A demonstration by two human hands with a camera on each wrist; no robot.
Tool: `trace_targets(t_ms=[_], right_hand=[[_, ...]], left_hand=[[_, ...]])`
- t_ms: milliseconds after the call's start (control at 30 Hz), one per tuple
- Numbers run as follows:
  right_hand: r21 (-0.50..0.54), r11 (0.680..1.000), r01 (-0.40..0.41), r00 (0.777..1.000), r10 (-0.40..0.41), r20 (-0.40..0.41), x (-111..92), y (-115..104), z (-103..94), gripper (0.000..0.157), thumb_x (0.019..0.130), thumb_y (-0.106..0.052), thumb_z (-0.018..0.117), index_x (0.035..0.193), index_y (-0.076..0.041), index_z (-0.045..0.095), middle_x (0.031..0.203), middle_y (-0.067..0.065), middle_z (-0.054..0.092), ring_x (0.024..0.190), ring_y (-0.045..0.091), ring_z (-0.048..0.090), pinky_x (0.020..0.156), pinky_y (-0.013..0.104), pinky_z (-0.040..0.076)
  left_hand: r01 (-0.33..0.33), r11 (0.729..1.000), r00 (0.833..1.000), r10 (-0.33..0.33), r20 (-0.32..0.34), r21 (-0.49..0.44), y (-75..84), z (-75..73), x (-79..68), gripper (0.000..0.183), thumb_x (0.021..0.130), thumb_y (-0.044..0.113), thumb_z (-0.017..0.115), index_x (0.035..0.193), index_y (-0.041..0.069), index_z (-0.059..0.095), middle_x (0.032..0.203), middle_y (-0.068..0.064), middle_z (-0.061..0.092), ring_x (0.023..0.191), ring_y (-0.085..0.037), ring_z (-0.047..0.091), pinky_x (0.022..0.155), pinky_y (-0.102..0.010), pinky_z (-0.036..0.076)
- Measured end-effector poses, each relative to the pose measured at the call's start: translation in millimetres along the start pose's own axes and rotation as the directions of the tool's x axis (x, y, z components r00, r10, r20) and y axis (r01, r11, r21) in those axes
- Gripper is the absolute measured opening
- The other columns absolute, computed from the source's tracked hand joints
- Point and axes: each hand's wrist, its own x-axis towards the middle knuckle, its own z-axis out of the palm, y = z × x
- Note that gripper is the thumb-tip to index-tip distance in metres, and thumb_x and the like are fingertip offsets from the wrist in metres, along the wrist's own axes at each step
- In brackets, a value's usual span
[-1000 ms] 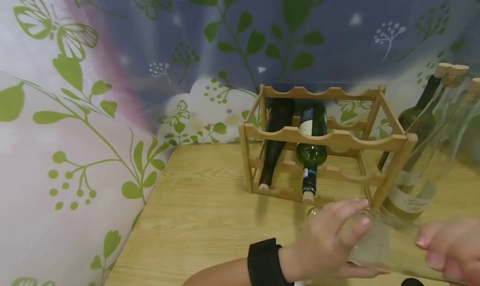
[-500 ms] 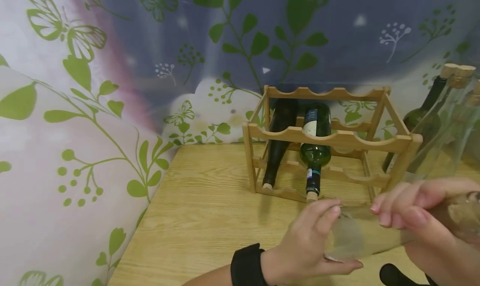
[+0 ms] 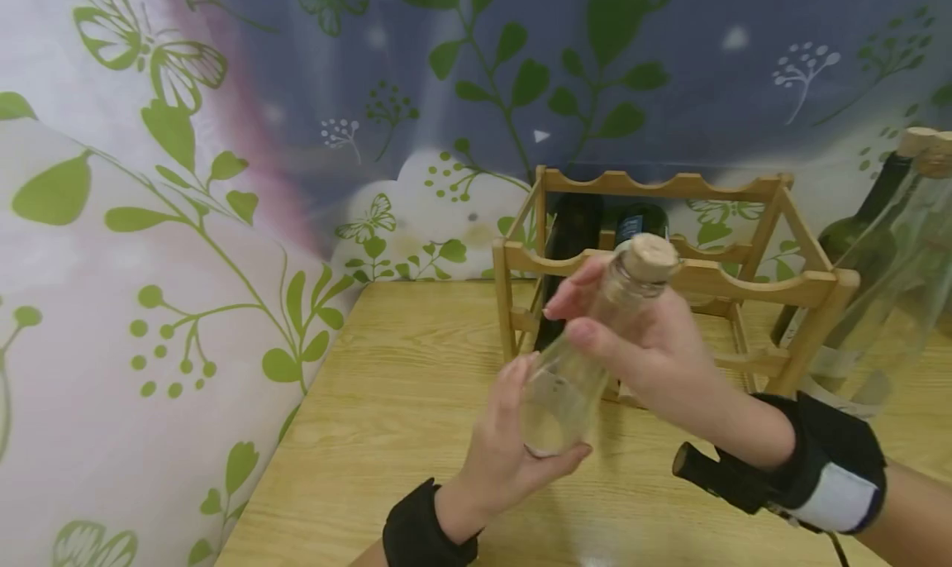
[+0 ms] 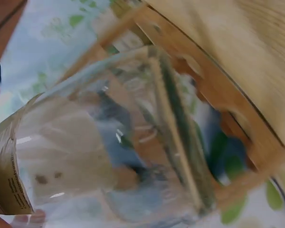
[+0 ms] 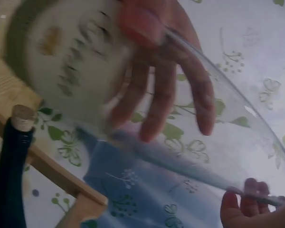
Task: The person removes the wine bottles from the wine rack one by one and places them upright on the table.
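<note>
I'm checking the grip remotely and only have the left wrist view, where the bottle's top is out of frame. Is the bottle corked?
Observer: Yes. In the head view, the clear bottle has a cork in its mouth.

Operator: My view doesn't show me who steadies the upper part. Which hand is it?

Observer: The right hand; its thumb and fingers curl round the bottle below the mouth.

Operator: I can see part of the wooden rack. Is anything standing beside it?

Observer: Yes, a dark green bottle stands just past the right end of the wooden rack in the head view.
</note>
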Motion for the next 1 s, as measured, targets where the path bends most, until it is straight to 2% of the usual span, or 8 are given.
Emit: trace_targets(t_ms=[33,67,233,333,400,533,667,1000], right_hand=[[-0.088,0.995,-0.044,0.998,0.048,0.042,10.0,-24.8,17.0,0.030,0.085,-0.004,0.056,0.111,0.005,0.044,0.099,0.011,0.056,0.092,0.018,0.058,0.077,0.028,0.049],[-0.156,0.984,-0.087,0.992,0.099,0.073,10.9,-26.0,21.1,0.033,0.085,-0.006,0.056,0.115,0.002,0.042,0.105,0.009,0.055,0.097,0.015,0.056,0.080,0.027,0.048],[-0.404,0.894,-0.195,0.946,0.281,0.164,3.6,-12.3,25.0,0.042,0.088,-0.013,0.054,0.126,-0.008,0.038,0.124,0.007,0.048,0.114,0.017,0.047,0.089,0.034,0.043],[-0.437,0.871,-0.222,0.929,0.325,0.177,1.1,-3.0,22.6,0.043,0.088,-0.019,0.055,0.127,-0.009,0.040,0.125,0.008,0.048,0.115,0.022,0.047,0.090,0.041,0.042],[-0.448,0.864,-0.230,0.924,0.338,0.178,0.1,1.0,21.3,0.043,0.088,-0.020,0.055,0.126,-0.008,0.041,0.125,0.009,0.048,0.115,0.022,0.047,0.090,0.042,0.042],[-0.482,0.847,-0.224,0.920,0.347,0.182,-2.6,8.3,21.3,0.041,0.088,-0.021,0.054,0.124,-0.006,0.044,0.124,0.009,0.050,0.112,0.020,0.049,0.089,0.039,0.043],[-0.500,0.837,-0.224,0.907,0.366,0.207,-7.3,13.9,23.9,0.040,0.087,-0.022,0.055,0.124,-0.008,0.045,0.123,0.007,0.050,0.111,0.018,0.050,0.087,0.034,0.044],[-0.464,0.849,-0.254,0.873,0.408,0.267,-20.9,20.3,31.5,0.037,0.087,-0.023,0.055,0.121,-0.013,0.046,0.120,0.001,0.050,0.111,0.016,0.050,0.088,0.037,0.044]], left_hand=[[0.021,1.000,0.999,-0.021,-0.029,0.008,-5.0,-2.9,-1.4,0.089,0.075,0.035,0.067,0.133,-0.010,0.017,0.122,-0.024,0.042,0.104,-0.029,0.050,0.081,-0.036,0.048],[0.046,0.999,0.998,-0.045,-0.054,0.016,-10.2,-6.3,-2.5,0.088,0.077,0.035,0.065,0.133,-0.010,0.016,0.122,-0.023,0.042,0.103,-0.029,0.050,0.081,-0.036,0.047],[0.124,0.992,0.971,-0.117,-0.210,0.020,-44.4,-25.4,-0.6,0.090,0.078,0.032,0.065,0.134,-0.011,0.010,0.122,-0.025,0.043,0.110,-0.028,0.047,0.092,-0.034,0.040],[0.235,0.971,0.936,-0.240,-0.257,-0.052,-67.4,-35.6,2.9,0.092,0.077,0.033,0.067,0.138,-0.004,0.008,0.125,-0.023,0.042,0.115,-0.026,0.044,0.097,-0.033,0.036],[0.353,0.931,0.894,-0.366,-0.260,-0.096,-82.4,-40.3,4.8,0.091,0.076,0.028,0.068,0.140,0.003,0.008,0.127,-0.020,0.041,0.116,-0.026,0.043,0.097,-0.037,0.034],[0.564,0.818,0.781,-0.572,-0.250,-0.111,-116.1,-41.8,5.9,0.093,0.073,0.021,0.071,0.142,0.011,0.010,0.130,-0.013,0.040,0.117,-0.025,0.042,0.096,-0.042,0.034],[0.663,0.743,0.707,-0.661,-0.252,-0.092,-148.7,-32.4,6.4,0.097,0.071,0.029,0.073,0.142,0.014,0.009,0.131,-0.013,0.037,0.118,-0.022,0.039,0.094,-0.041,0.039],[0.725,0.688,0.653,-0.680,-0.334,0.016,-192.0,-1.9,-4.2,0.094,0.070,0.030,0.074,0.141,0.011,0.015,0.135,-0.017,0.032,0.118,-0.030,0.040,0.094,-0.047,0.038]])
